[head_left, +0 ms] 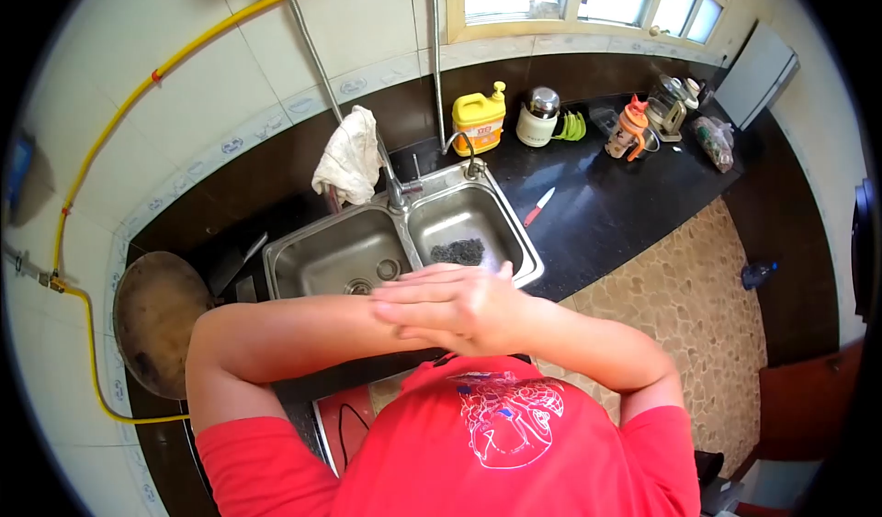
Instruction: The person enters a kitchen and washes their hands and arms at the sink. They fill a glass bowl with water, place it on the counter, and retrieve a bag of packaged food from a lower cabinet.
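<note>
My right hand (450,306) lies flat across my left wrist and hand, its fingers stretched out to the left. Most of my left hand (505,271) is hidden underneath; only what looks like a fingertip shows past the right hand, so its finger posture cannot be made out. No object is visible in either hand. Just beyond them is a steel double sink (406,241). A dark, tangled scouring pad (458,252) sits in its right basin. The faucet (397,191) rises behind the divider, beside a hanging whitish cloth (351,159).
On the black counter (588,232) lies a red-handled knife (540,206). Behind stand a yellow jug (479,120), a white canister (537,124), an orange cup (627,129) and a filled plastic bag (714,142). A large wok (161,320) is at left, near a yellow hose (78,182).
</note>
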{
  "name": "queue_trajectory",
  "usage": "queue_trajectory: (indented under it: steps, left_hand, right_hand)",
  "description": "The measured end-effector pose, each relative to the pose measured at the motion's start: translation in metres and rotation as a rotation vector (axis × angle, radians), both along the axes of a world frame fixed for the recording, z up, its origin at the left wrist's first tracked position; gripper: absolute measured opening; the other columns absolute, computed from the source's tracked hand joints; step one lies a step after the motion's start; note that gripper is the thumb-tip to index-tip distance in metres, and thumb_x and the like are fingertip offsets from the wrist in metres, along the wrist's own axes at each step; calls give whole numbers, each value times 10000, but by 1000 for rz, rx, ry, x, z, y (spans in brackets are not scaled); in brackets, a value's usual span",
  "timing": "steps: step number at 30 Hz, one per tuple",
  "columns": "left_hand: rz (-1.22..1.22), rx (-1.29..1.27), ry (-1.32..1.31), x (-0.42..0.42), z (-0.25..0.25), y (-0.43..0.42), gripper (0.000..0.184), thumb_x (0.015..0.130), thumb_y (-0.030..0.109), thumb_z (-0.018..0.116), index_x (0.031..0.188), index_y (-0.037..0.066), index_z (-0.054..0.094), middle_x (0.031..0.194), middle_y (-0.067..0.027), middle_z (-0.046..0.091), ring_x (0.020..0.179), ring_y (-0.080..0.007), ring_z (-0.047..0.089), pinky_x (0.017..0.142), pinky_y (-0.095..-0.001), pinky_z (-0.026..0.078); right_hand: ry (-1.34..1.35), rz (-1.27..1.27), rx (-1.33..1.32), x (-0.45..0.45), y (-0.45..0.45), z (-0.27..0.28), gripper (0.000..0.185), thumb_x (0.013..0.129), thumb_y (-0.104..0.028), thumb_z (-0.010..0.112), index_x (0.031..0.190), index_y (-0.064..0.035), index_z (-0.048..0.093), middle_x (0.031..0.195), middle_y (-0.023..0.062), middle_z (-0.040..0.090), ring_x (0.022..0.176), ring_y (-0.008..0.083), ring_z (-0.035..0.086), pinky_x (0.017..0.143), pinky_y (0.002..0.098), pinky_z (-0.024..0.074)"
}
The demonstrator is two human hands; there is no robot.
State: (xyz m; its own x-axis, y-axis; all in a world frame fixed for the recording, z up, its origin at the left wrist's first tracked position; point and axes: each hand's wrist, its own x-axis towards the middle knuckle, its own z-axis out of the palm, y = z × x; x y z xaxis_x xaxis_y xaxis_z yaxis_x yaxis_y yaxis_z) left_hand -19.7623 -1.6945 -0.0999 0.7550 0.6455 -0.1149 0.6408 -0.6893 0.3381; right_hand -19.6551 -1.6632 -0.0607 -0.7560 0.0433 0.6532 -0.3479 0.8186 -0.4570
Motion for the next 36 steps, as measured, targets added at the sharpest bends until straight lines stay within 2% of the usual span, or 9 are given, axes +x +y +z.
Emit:
queue_trajectory:
  steps: [12,14,17,18,21,24,28,34,36]
  left_hand:
    - [-38,-132,-162,-13,-4,14,263,833,75,436,1055,83,577,1081,-126,597,1039,-225,552,923,-345,416]
    - [-32,-218,-274,-14,-4,21,263,831,74,437,1052,86,579,1083,-126,598,1042,-226,552,926,-345,415]
    - [-97,316,149,-7,32,28,227,777,117,502,960,50,619,1033,-127,598,1069,-228,530,976,-370,387]
    - [-273,872,264,-9,35,30,207,745,131,531,904,36,623,990,-114,593,1039,-198,536,978,-371,394]
    - [-258,959,142,-8,47,35,237,750,152,537,917,3,615,1031,-119,597,1055,-242,543,972,-405,403]
    - [-192,940,105,-6,51,36,253,743,152,544,934,4,616,1072,-136,590,1082,-251,539,979,-398,397]
    - [-166,825,109,-3,45,39,307,725,183,556,965,3,618,1088,-143,592,1097,-290,531,975,-448,389]
    - [-193,741,108,3,42,44,376,739,243,530,1036,22,598,1068,-156,599,1125,-348,498,984,-464,343]
    - [-208,696,250,6,42,39,395,778,250,510,1092,16,558,1131,-173,563,1146,-344,480,1008,-458,328]
  right_hand:
    - [-22,37,-64,-3,12,2,326,786,-129,638,1076,12,590,1040,174,628,949,301,621,874,378,487]
    - [-59,-95,145,34,27,0,314,793,-114,631,1077,13,594,1033,178,627,969,313,610,885,390,481]
    - [-46,-338,-40,69,40,-5,287,809,-64,601,1086,11,607,1093,180,613,1034,299,593,913,363,456]
    - [35,-458,-166,79,40,-3,287,816,-51,591,1096,11,608,1119,179,606,1052,287,590,920,347,448]
    - [141,-613,-313,88,38,-17,285,826,-58,589,1097,28,602,1135,185,597,1064,275,585,917,326,439]
    - [194,-710,-310,94,31,-25,304,805,-66,604,1090,41,599,1129,202,593,1067,310,577,922,360,440]
    - [135,-598,152,93,19,-13,390,761,-137,642,1116,14,589,1165,185,571,1138,319,525,996,441,376]
    - [51,-563,261,87,9,-14,454,729,-222,673,1126,-16,592,1196,127,562,1180,293,490,1028,441,340]
    - [19,-537,280,85,12,-14,418,800,-285,618,1114,-10,599,1188,143,569,1188,307,485,1035,447,311]
